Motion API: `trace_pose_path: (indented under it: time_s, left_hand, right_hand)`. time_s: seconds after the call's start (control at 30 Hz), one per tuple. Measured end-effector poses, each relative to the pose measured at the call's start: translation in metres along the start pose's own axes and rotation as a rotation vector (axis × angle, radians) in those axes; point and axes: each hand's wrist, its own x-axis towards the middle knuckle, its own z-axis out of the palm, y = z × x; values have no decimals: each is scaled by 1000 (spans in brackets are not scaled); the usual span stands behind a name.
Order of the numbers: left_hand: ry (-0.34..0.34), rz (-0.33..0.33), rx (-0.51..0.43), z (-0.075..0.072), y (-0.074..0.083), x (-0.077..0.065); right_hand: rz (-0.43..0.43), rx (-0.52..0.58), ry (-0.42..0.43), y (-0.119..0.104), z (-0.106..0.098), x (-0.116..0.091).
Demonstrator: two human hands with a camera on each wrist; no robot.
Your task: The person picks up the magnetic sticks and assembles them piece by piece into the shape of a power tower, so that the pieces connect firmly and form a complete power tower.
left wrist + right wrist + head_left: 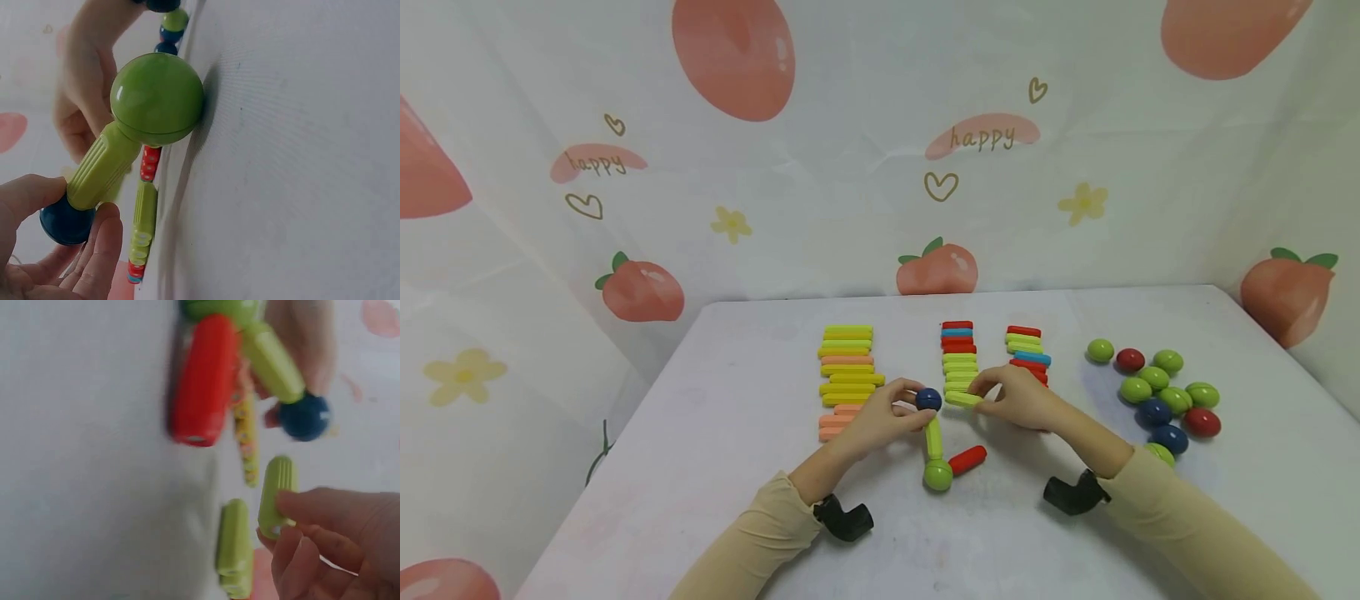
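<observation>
My left hand point(883, 417) pinches a dark blue ball point(928, 399) between thumb and fingers. From that ball a light green rod point(933, 439) runs down to a green ball point(937, 475) near the table, and a red rod point(967, 460) sticks out of the green ball to the right. In the left wrist view the blue ball point(67, 220) sits at the raised end of the tilted green rod point(105, 165). My right hand point(1018, 398) holds a loose light green rod point(277, 497) between thumb and fingers, a little apart from the blue ball.
Behind the hands lie a column of yellow and orange rods point(847, 368), a middle column of red, blue and green rods point(958, 350), and a shorter mixed column point(1024, 339). Several green, red and blue balls point(1153, 377) cluster on the right of the white table point(730, 375).
</observation>
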Motion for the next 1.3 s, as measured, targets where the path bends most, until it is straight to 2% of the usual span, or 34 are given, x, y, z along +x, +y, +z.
trace_pose_path:
  time_s: [0.1, 0.23, 0.43, 0.6, 0.83, 1.0, 1.2, 1.3]
  left_hand:
    - [2, -1, -6, 0, 1, 0]
    - [-2, 13, -18, 0, 1, -1]
    - [-10, 53, -17, 0, 0, 1]
    - [-38, 81, 25, 1, 1, 4]
    - [-85, 85, 114, 3, 2, 4]
    - [-76, 78, 152, 1, -1, 3]
    - [-72, 51, 172, -4, -5, 0]
    - [-78, 47, 162, -5, -6, -1]
  right_hand:
    - [-36, 41, -17, -1, -5, -5]
    - [-30, 93, -45, -4, -7, -9]
    - [-57, 117, -41, -5, -7, -12]
    - [-94, 146, -34, -8, -9, -13]
    - [-131, 171, -25, -4, -11, -15]
    - [-98, 89, 49, 10, -26, -23]
    - [28, 24, 113, 34, -65, -42]
    - [75, -55, 122, 53, -83, -51]
